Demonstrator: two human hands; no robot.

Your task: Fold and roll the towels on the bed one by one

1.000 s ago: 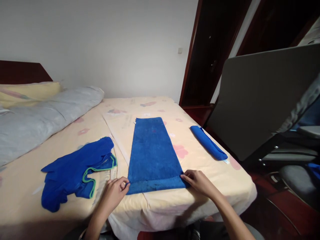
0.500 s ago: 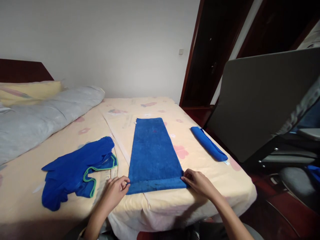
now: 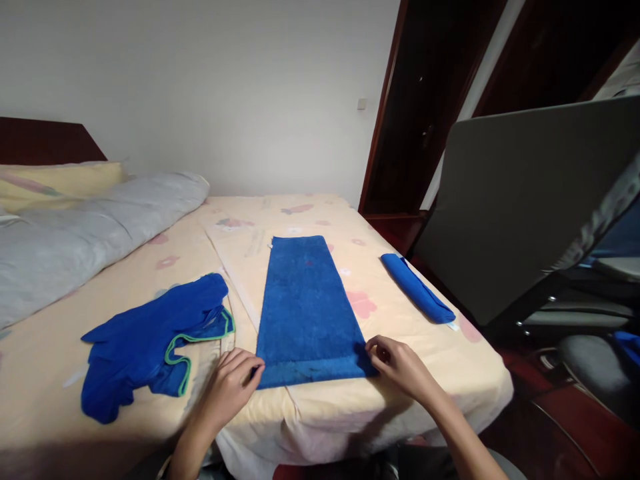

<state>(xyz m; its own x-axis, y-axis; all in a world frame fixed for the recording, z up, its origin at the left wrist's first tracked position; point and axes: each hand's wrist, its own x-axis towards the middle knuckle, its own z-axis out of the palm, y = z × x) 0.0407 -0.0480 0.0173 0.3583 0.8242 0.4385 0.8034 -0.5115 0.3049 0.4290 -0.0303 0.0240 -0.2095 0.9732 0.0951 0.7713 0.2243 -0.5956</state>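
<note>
A long blue towel (image 3: 309, 300) lies flat on the bed, its near end turned over in a narrow paler band. At the band's left end, my left hand (image 3: 237, 380) has its thumb and forefinger slightly parted over the towel's edge. By the right end is my right hand (image 3: 397, 363), its fingers curled and loosely apart, casting a shadow on the towel. Neither hand plainly grips the cloth. To the left lies a crumpled blue garment (image 3: 150, 333) with green trim. A rolled blue cloth (image 3: 417, 288) with a white tag rests on the right.
The bed (image 3: 295, 217) has a pale yellow patterned sheet. A grey rolled quilt (image 3: 100, 230) and a yellow pillow (image 3: 65, 183) lie at the left. Beyond the bed's right edge stands a large dark grey panel (image 3: 530, 200). A dark door (image 3: 415, 107) is behind.
My fingers have eased off the ends of the folded band, both hands shifting slightly. The towel's fold stays in place, and the other cloths have not moved.
</note>
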